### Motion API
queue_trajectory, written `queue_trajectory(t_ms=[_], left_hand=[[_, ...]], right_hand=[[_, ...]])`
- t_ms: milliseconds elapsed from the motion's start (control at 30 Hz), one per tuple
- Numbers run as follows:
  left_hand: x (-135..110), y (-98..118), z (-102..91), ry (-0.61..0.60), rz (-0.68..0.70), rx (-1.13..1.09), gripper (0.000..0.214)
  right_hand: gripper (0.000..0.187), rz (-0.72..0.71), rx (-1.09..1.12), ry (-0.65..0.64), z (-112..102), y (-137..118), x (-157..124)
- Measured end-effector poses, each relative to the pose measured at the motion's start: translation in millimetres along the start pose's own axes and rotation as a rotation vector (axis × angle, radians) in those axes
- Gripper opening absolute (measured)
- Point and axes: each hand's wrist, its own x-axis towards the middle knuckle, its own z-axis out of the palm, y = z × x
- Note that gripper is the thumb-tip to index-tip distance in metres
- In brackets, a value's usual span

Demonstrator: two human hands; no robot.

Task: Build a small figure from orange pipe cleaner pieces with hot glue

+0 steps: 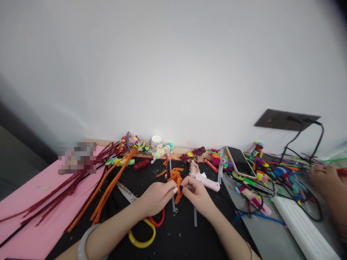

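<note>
My left hand (pixel 155 196) and my right hand (pixel 196 193) meet over the black mat (pixel 179 238), both pinching a small orange pipe-cleaner piece (pixel 177 182) between fingertips. Short orange bits hang below the fingers. A pale bangle sits on my left wrist. Scissors (pixel 141 220) with yellow and red handles lie under my left forearm. A pink glue gun (pixel 207 180) rests just beyond my right hand.
Long orange pipe cleaners (pixel 108 191) and dark red ones (pixel 62 195) lie on the left across a pink sheet (pixel 29 213). A phone (pixel 240 161), colourful pipe-cleaner figures, cables and a white power strip (pixel 300 227) crowd the right. Another person's hand (pixel 325 180) reaches in at far right.
</note>
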Motion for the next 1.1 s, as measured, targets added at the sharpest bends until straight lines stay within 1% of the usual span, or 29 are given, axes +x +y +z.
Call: queue_trajectory(t_ms=[267,433,667,833,1000,1100], left_hand=[[-0.2,-0.4,0.9,0.011,-0.019,-0.092,0.022],[0.2,1.4,-1.6,0.023,-0.041,-0.197,0.021],[1.5,0.7,-2.0,0.031,-0.07,-0.334,0.019],[2.0,0.2,-1.9,0.012,-0.087,-0.433,0.018],[2.8,1.3,-2.6,0.023,-0.088,-0.432,0.018],[2.5,0.3,-1.6,0.028,-0.09,-0.431,0.018]], right_hand=[[0.009,-0.017,-0.031,0.003,0.4,-1.1,-0.9],[0.009,-0.023,-0.036,0.019,1.3,2.5,-0.8],[0.013,-0.044,-0.1,0.043,2.3,3.3,-1.0],[0.013,-0.059,-0.119,0.045,2.3,2.3,-1.0],[0.012,-0.068,-0.155,-0.005,1.3,1.5,-2.0],[0.017,-0.056,-0.178,-0.06,0.1,0.4,-3.3]])
